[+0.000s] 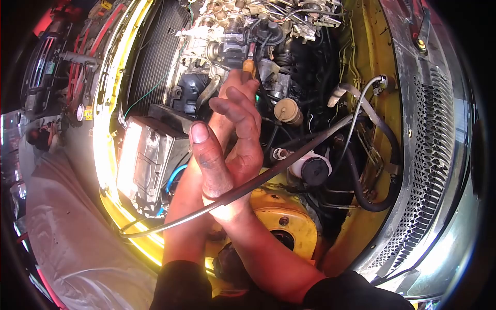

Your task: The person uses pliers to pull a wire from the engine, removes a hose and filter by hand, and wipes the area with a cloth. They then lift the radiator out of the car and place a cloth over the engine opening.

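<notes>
My left hand (240,82) reaches forward over the engine (222,39), its fingers wrapped round the orange handle (249,67) of a tool. The tool's tip is hidden among the engine parts. Nearer the camera, my right hand (232,139) is raised with its thumb up and its other fingers curled loosely apart, holding nothing. It overlaps the left forearm in the view. A long thin rod (284,164), partly dark-sleeved, slants across the bay and passes in front of my right wrist. Grime darkens the fingers of my right hand.
A battery (144,160) and radiator (155,57) sit at the left. Right of my hands are a round tan cap (287,111), a reservoir with a black cap (315,170) and a bent hose (385,129). Grey sheeting (77,222) covers the lower left.
</notes>
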Tool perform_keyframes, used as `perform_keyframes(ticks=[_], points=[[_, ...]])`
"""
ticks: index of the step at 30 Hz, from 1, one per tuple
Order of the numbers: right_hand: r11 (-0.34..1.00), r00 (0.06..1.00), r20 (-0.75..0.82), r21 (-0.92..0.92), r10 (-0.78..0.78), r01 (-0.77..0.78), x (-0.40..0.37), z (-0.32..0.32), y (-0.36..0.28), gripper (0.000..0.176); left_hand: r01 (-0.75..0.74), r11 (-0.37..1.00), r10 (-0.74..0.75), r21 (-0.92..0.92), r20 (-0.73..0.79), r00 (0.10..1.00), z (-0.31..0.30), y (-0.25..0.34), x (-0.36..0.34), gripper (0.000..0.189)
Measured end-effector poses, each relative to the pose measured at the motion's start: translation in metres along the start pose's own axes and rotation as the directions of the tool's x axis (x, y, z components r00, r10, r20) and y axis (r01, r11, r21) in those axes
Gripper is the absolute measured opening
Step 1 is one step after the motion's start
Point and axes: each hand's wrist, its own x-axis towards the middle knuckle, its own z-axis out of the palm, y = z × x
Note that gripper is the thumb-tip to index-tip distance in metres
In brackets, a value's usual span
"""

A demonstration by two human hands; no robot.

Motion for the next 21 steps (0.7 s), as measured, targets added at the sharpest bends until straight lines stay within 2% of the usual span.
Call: perform_keyframes(ticks=[1,2,5,11,14,15,16,17,18,21], points=[[1.000,1.000,0.003,0.006,0.006,-0.006,0.000,0.000,-0.001,0.037,-0.040,0.983,0.043,0.177,-0.014,0.999,-0.003,0.005,0.000,0.041],[1.000,1.000,0.004,0.010,0.011,-0.011,0.000,0.000,-0.001,0.038,-0.012,0.968,0.019,0.250,-0.027,0.999,-0.004,0.011,0.000,0.042],[1.000,1.000,0.006,-0.006,0.019,-0.019,0.001,-0.001,-0.002,0.039,-0.009,0.965,0.021,0.260,-0.043,0.999,-0.005,0.020,0.002,0.042],[0.999,0.999,0.009,0.035,0.041,-0.041,-0.001,0.001,-0.001,0.040,-0.031,0.989,0.029,0.147,0.016,0.999,-0.008,0.015,0.014,0.037],[0.998,0.999,0.005,0.048,0.039,-0.040,-0.001,0.002,-0.001,0.038,0.182,0.954,-0.147,-0.240,0.154,0.977,-0.012,0.039,-0.006,0.033],[0.998,1.000,0.005,0.056,0.027,-0.027,-0.002,0.002,0.000,0.037,0.233,0.829,-0.079,-0.508,0.306,0.949,-0.011,0.030,-0.003,0.032],[0.998,1.000,0.007,0.065,0.016,-0.016,-0.002,0.002,0.002,0.036,0.311,0.627,0.032,-0.714,0.423,0.906,-0.008,0.010,0.004,0.032],[0.997,1.000,0.009,0.075,0.003,-0.004,-0.002,0.003,0.004,0.035,0.404,0.371,0.175,-0.836,0.491,0.854,-0.004,-0.011,0.010,0.032],[0.999,0.999,0.009,0.043,-0.033,0.033,-0.002,0.003,0.008,0.038,0.507,0.156,0.356,-0.848,0.527,0.772,0.003,-0.033,0.014,0.035],[0.995,0.995,0.009,-0.020,-0.095,0.096,0.000,0.000,0.018,0.046,0.403,0.061,0.280,-0.913,0.403,0.871,0.035,-0.021,-0.002,0.035]])
